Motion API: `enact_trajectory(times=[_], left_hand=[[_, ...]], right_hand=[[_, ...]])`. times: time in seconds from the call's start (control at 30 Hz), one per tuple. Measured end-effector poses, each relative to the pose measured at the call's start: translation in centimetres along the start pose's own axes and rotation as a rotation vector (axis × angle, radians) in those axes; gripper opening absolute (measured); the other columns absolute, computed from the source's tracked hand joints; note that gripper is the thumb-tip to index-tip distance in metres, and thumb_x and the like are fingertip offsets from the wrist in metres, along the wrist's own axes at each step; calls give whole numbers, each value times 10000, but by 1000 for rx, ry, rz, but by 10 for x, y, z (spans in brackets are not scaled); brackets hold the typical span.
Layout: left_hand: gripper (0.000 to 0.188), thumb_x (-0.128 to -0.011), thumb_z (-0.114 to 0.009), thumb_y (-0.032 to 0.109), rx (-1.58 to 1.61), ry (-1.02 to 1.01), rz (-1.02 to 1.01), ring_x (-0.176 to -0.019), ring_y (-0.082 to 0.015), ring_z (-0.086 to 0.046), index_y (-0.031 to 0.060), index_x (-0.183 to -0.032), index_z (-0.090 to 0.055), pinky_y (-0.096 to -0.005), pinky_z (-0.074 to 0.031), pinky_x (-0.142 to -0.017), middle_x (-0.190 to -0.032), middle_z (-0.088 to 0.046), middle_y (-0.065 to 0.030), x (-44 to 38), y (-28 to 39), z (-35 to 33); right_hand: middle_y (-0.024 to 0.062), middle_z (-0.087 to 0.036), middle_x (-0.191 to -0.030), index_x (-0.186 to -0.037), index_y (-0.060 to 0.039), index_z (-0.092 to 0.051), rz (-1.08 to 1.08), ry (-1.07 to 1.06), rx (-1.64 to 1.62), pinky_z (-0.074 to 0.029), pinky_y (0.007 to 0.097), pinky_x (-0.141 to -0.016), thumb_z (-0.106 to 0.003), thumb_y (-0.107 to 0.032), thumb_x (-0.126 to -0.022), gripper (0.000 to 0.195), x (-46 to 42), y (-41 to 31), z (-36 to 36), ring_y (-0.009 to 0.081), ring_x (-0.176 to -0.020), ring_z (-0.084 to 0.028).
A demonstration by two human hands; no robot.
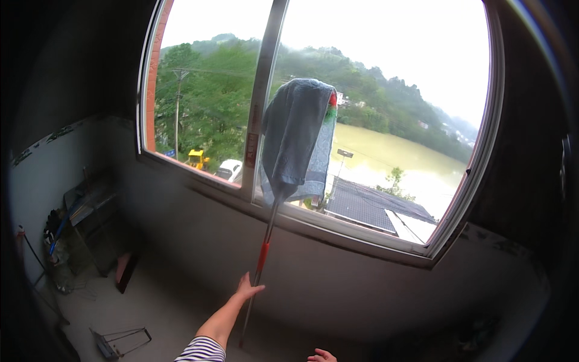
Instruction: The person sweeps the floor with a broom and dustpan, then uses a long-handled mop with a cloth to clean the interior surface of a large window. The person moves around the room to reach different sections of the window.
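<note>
A mop-like pole of metal, with a red sleeve, stands nearly upright before the window. Over its top hangs a blue-grey towel, whose folds hide the head; a patch of red and green shows at its right edge. My left hand reaches to the pole below the sleeve. Its thumb crosses in front of the pole and the index finger points up; the other fingers are hidden, so the grip is unclear. At the bottom edge, my right hand shows only loosely bent fingers, with nothing seen in them.
A sliding window with a metal frame fills the wall ahead. On the floor at lower left lies a dustpan-like object with a wire handle. A small table and dark clutter stand by the left wall.
</note>
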State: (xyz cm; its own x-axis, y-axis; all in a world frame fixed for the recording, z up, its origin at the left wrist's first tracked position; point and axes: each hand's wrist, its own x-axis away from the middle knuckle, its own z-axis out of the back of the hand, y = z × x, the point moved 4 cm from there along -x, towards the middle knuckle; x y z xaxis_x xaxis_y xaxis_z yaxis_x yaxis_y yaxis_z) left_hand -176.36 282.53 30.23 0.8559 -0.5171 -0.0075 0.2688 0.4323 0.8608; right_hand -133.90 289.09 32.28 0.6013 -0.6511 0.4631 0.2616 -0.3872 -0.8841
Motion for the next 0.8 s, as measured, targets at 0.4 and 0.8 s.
enact_trajectory(times=[0.4, 0.8], left_hand=[[354, -771, -731, 287, 502, -135, 137, -745, -147, -572, 8, -949, -606, -305, -457, -702, -811, -621, -61, -69, -9, -36], [328, -815, -668, 293, 374, 485, -144, -527, -137, -444, 9, -682, -573, -334, -412, -518, -544, -494, -44, 132, 136, -31]], right_hand=[[101, -611, -988, -1296, -56, -438, 79, -241, 15, -503, 328, -774, -624, -268, -865, 515, -52, -65, -13, 171, -865, -591], [65, -551, -997, -1373, -105, -345, 335, -685, 82, -467, 302, -758, -683, -253, -833, 654, -131, -116, -49, 146, -886, -539]])
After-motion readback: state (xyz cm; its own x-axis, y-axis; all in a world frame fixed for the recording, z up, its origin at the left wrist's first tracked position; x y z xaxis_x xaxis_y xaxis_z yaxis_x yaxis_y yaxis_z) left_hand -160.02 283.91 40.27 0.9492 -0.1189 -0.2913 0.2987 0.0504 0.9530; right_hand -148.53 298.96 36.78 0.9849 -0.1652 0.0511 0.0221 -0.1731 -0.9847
